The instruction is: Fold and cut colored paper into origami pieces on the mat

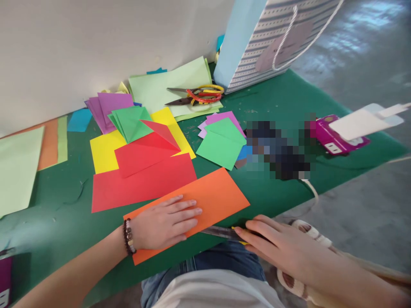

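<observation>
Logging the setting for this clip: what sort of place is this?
Probably an informal paper-craft spot: sheets of coloured paper and scissors lie on a green mat set against a wall, over a bare concrete floor.

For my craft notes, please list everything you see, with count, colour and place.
Mat: one, dark green, under the papers.
Orange paper: one, under left hand.
Red paper: two sheets, centre.
Yellow paper: one, under the red.
Green folded paper: one, on the yellow.
Purple paper: stack, by the wall.
Scissors: two pairs, yellow and red handles, back.
Gift bag: one, striped, back right.
Power strip: one, magenta, right.
Blade: one, metal, yellow handle, front.
Bracelet: one, dark beads, left wrist.
Left hand: flat on the orange paper.
Right hand: fingers on the blade.
</observation>
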A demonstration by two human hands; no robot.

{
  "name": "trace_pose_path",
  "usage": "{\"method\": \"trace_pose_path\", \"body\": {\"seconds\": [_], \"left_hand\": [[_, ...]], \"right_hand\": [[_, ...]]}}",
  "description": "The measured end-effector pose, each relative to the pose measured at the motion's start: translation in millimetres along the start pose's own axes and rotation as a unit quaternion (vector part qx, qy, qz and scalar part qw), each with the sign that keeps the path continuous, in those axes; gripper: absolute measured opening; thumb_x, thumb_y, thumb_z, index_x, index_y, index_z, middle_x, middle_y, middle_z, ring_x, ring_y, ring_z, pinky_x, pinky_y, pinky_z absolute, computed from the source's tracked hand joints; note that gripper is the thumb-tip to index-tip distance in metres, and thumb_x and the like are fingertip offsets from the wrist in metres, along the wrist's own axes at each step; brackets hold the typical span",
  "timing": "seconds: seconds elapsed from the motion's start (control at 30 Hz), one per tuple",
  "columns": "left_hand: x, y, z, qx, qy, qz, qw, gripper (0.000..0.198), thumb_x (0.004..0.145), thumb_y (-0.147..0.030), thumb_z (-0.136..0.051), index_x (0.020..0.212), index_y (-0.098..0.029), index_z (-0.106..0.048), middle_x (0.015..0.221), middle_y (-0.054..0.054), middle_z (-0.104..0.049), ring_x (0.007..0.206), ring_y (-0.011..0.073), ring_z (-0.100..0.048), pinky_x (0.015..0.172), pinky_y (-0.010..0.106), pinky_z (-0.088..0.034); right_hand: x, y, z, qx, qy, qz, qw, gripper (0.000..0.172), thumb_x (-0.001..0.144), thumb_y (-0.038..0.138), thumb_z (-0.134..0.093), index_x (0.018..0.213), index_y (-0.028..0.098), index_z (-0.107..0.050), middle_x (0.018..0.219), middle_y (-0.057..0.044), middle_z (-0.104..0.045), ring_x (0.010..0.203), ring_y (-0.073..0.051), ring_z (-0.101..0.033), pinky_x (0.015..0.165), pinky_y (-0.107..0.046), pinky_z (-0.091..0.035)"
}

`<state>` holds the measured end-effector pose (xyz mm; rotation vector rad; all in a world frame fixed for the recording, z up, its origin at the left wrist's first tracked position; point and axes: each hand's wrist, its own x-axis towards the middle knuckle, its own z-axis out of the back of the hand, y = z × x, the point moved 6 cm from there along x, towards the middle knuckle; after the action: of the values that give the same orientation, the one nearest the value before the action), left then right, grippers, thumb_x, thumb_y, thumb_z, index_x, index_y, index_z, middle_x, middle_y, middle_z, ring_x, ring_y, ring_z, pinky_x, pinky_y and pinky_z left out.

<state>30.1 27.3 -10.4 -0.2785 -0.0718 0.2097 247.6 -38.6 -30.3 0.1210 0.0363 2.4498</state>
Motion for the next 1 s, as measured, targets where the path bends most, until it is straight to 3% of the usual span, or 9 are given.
{"method": "trace_pose_path", "body": {"seconds": [0.17,0.4,0.5,0.67,1.0], "left_hand": [[15.2,0.0,-3.0,0.008,-0.022,-0.001,1.0,0.031,0.1,-0.031,-0.04,0.119,-0.014,-0.058,0.145,0.005,-0.047,0.141,0.0224,-0.03,0.119,0.041,-0.025],[21.6,0.9,10.4,-0.03,-0.074,0.007,0.997,0.026,0.097,-0.027,-0.045,0.108,-0.012,-0.063,0.135,0.011,-0.056,0.139,0.0238,-0.034,0.118,0.04,-0.028],[11.9,-1.0,12.8,-0.032,-0.042,-0.001,0.999,0.032,0.097,-0.031,-0.046,0.121,-0.014,-0.058,0.139,0.009,-0.052,0.139,0.0246,-0.033,0.118,0.042,-0.026],[0.9,0.2,1.4,-0.023,0.033,-0.008,0.999,0.043,0.098,-0.038,-0.043,0.137,-0.02,-0.047,0.149,0.007,-0.04,0.142,0.0279,-0.027,0.116,0.048,-0.025],[0.1,0.9,-2.4,-0.02,0.029,-0.006,0.999,0.039,0.097,-0.038,-0.047,0.135,-0.027,-0.05,0.151,0.006,-0.037,0.143,0.0267,-0.025,0.117,0.048,-0.023]], "right_hand": [[-1.8,-6.3,10.8,-0.041,-0.058,-0.025,0.997,0.026,0.095,0.022,-0.046,0.115,0.017,-0.061,0.088,-0.005,-0.06,0.083,-0.019,-0.057,0.065,-0.031,-0.048],[0.0,-12.4,12.1,-0.035,-0.053,-0.031,0.998,0.024,0.094,0.022,-0.047,0.113,0.016,-0.061,0.086,-0.005,-0.062,0.081,-0.018,-0.058,0.062,-0.03,-0.047],[2.6,-12.8,14.4,-0.024,-0.061,-0.032,0.997,0.023,0.094,0.021,-0.047,0.111,0.016,-0.061,0.085,-0.004,-0.061,0.079,-0.017,-0.058,0.059,-0.028,-0.047],[3.5,-11.4,13.2,-0.024,-0.065,-0.029,0.997,0.023,0.094,0.02,-0.046,0.112,0.016,-0.061,0.087,-0.004,-0.06,0.081,-0.017,-0.057,0.062,-0.028,-0.048],[-1.1,-7.0,1.2,-0.024,-0.011,-0.002,1.0,0.032,0.093,0.02,-0.048,0.123,0.013,-0.056,0.093,-0.008,-0.058,0.088,-0.021,-0.056,0.064,-0.03,-0.051]]}}
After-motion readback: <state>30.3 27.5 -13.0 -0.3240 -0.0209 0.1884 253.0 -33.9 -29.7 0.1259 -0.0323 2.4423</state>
